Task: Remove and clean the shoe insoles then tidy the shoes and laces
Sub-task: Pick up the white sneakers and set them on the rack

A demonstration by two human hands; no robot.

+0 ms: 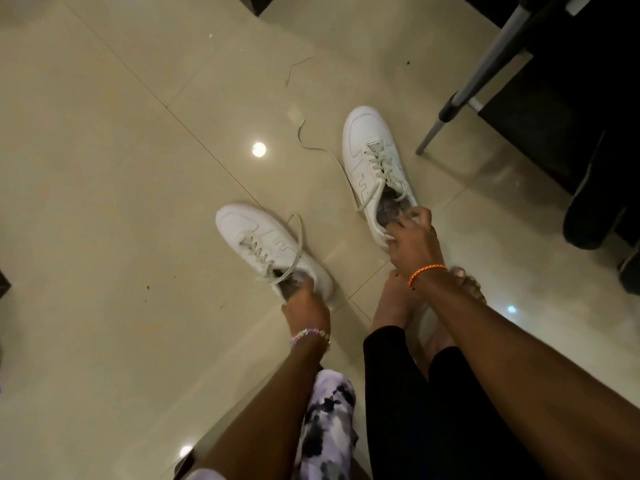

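Orange cord bracelet (426, 272) on right wrist, pastel bead bracelet (309, 335) on left, black leggings (408, 403)

Glossy floor tiles (121, 209), smooth white shoes (363, 133)

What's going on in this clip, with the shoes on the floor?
A person sits over two white shoes on a tiled floor. The left hand has its fingers at the heel opening of the near shoe; the right hand has its fingers curled into the opening of the far shoe. Both shoes stand upright with loose laces, and one lace trails across the floor. No insole lies out on the floor.
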